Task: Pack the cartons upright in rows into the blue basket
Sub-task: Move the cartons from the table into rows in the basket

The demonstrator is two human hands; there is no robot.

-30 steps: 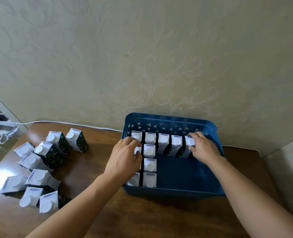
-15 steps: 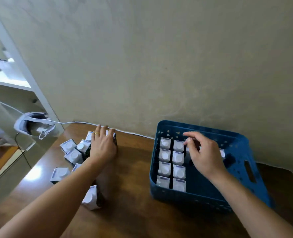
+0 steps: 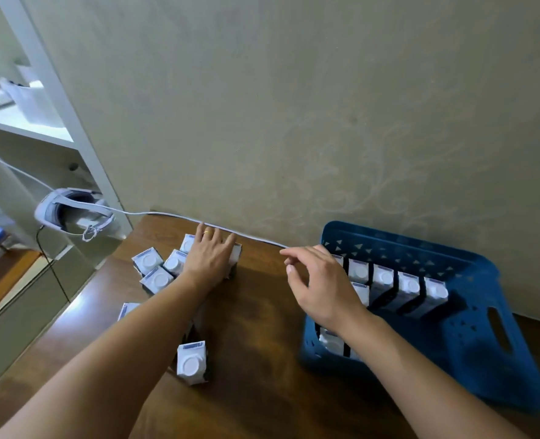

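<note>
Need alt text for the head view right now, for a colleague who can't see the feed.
A person's left hand rests on loose cartons standing on a wooden table, while the right hand hovers open, holding nothing, over the left edge of a blue basket. The basket holds upright cartons along its far and left sides.

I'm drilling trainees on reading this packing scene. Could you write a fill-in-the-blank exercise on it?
1. The basket is coloured ____.
2. The left hand wears a ____ on one finger.
3. The loose cartons stand on the ____ table.
4. The right hand holds ____.

Missing words: blue; ring; wooden; nothing
</note>
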